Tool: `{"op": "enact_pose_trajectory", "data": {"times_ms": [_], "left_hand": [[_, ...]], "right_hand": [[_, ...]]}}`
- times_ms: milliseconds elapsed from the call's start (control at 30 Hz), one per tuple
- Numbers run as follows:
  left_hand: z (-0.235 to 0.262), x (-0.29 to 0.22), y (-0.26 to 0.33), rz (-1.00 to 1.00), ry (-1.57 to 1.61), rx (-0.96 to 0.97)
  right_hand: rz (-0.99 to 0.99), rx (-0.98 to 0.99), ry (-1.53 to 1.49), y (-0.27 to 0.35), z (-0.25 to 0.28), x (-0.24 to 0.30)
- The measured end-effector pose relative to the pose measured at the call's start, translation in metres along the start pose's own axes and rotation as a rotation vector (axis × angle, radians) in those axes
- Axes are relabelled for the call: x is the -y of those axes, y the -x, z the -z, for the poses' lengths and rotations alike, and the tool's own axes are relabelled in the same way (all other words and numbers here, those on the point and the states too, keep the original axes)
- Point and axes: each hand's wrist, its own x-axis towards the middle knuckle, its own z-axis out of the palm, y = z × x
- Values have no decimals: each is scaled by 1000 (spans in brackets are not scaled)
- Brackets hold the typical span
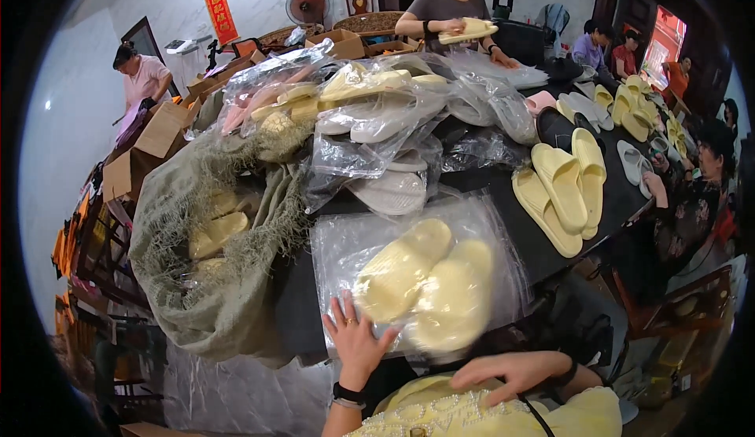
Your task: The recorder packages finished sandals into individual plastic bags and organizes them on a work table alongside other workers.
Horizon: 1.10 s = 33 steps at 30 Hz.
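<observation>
Two pale yellow slippers, one on the left and one on the right, lie with a clear plastic bag on the black tabletop before me. The right slipper is smeared by motion. At the bag's near left corner, my left hand is open, fingers spread on the plastic beside the left slipper's near end. My right hand hovers close to my body below the right slipper, its fingers stretched out and slightly blurred. Nothing shows in that hand.
A green woven sack holding yellow slippers stands at left. Bagged slippers are heaped beyond; loose yellow slippers lie to the right. A person across the table holds a yellow slipper. Others sit along the right; cardboard boxes line the left.
</observation>
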Motion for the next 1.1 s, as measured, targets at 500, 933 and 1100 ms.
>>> {"op": "enact_pose_trajectory", "data": {"times_ms": [500, 933, 1100], "left_hand": [[18, 6, 0, 480, 1293, -77], [39, 19, -41, 441, 1317, -213], [55, 33, -64, 446, 1436, -268]], "right_hand": [[-261, -1433, 1087, -25, 111, -74], [38, -1658, 581, 4, 144, -44], [2, -1628, 336, 10, 131, -55]]}}
